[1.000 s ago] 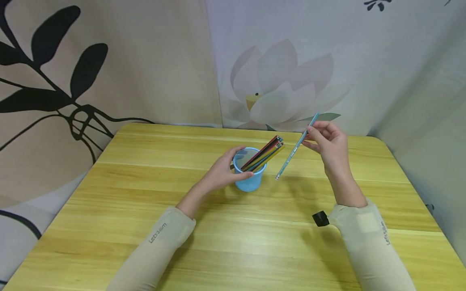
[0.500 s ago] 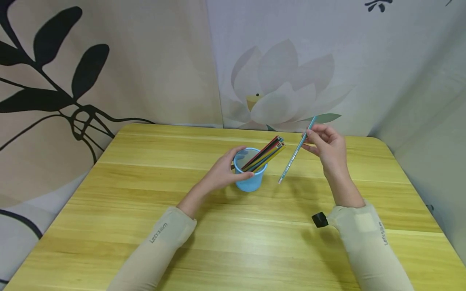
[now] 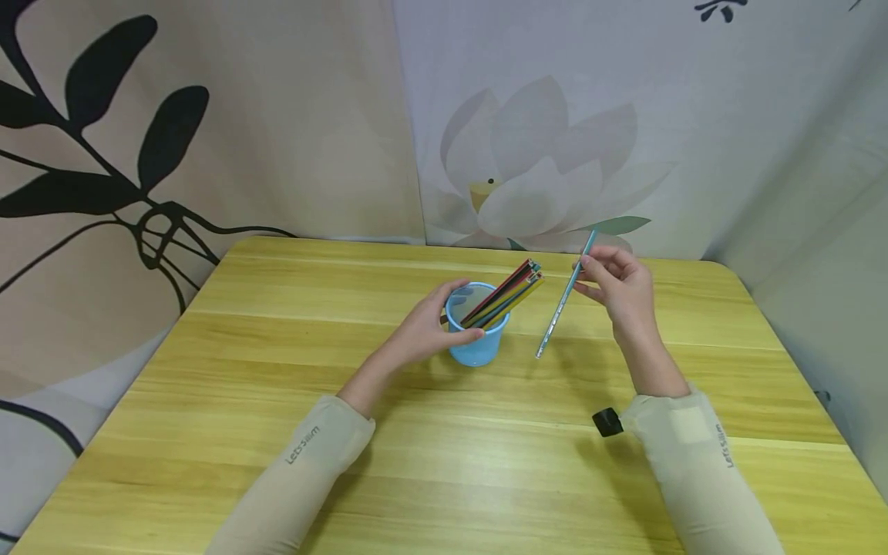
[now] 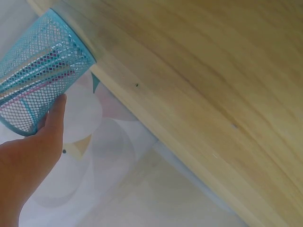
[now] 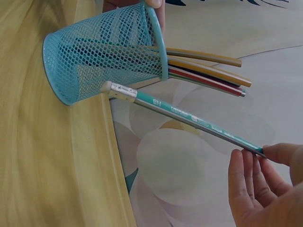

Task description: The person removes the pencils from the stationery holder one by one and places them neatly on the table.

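Note:
A light blue mesh pencil cup stands on the table, my left hand gripping it round the rim with the thumb in front. Several pencils in yellow, red, black and teal lean out of it to the right. My right hand pinches a teal pencil near its upper end, between thumb and fingers. In the right wrist view, this pencil's white eraser points down, beside the cup's wall. The left wrist view shows the pencils through the mesh.
The wooden table reaches back to a curtain printed with leaves and a pale flower. A small black block sits at the right sleeve's cuff.
My right hand has moved slightly down and left with the teal pencil, which has become a little steeper. The left hand and the cup stay nearly still.

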`<state>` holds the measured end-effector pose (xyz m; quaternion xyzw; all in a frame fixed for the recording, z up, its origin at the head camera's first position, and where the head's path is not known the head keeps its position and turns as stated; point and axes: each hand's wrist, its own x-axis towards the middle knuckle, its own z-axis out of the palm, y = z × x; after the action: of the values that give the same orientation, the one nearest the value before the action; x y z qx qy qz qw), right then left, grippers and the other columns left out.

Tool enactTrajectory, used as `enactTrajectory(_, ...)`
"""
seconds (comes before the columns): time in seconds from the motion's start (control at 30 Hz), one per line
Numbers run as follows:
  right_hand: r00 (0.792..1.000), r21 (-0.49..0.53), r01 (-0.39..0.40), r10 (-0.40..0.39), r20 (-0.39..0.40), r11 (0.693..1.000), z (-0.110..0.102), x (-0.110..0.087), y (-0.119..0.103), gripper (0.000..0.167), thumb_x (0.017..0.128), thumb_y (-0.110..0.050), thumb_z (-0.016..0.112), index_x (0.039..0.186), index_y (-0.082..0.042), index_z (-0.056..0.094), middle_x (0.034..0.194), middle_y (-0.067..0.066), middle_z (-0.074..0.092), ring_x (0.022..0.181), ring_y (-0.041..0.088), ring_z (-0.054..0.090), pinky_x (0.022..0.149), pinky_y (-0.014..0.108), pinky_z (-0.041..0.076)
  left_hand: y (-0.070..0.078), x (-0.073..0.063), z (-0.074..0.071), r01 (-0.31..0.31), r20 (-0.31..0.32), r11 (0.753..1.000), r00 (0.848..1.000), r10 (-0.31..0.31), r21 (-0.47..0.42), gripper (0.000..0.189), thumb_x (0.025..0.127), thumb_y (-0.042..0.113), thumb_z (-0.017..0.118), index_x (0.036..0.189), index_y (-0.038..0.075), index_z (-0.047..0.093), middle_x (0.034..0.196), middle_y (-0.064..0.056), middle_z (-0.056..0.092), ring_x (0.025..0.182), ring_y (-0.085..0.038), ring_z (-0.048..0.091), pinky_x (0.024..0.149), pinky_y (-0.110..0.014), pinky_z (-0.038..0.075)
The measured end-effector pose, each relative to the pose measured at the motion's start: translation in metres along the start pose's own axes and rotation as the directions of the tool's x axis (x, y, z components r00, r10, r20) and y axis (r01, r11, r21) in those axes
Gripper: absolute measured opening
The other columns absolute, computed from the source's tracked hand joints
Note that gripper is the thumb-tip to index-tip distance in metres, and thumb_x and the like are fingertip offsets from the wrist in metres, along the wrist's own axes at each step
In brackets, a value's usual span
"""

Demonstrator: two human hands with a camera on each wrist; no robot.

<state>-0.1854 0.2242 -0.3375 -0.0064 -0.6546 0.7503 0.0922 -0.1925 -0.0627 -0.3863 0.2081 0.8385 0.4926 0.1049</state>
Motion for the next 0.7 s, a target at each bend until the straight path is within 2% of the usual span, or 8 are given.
enactTrajectory(0.7,0.997,-0.064,-0.070,0.069,-0.025,0.995,-0.004,0.004,0.019,0.009,0.096,-0.014,0.066,0.103,-0.008,0.064,0.086,-0.007,0.070,0.074,0.005,0.067,0.071,0.020,0.061,0.000,-0.001,0.000,-0.013,0.000,1.000,1.000,0.013,0.010,0.088,0.084,0.028,0.080,0.154,0.009,0.031,0.148,-0.014,0.045,0.135,-0.033,0.051,0.110,-0.049,0.047)
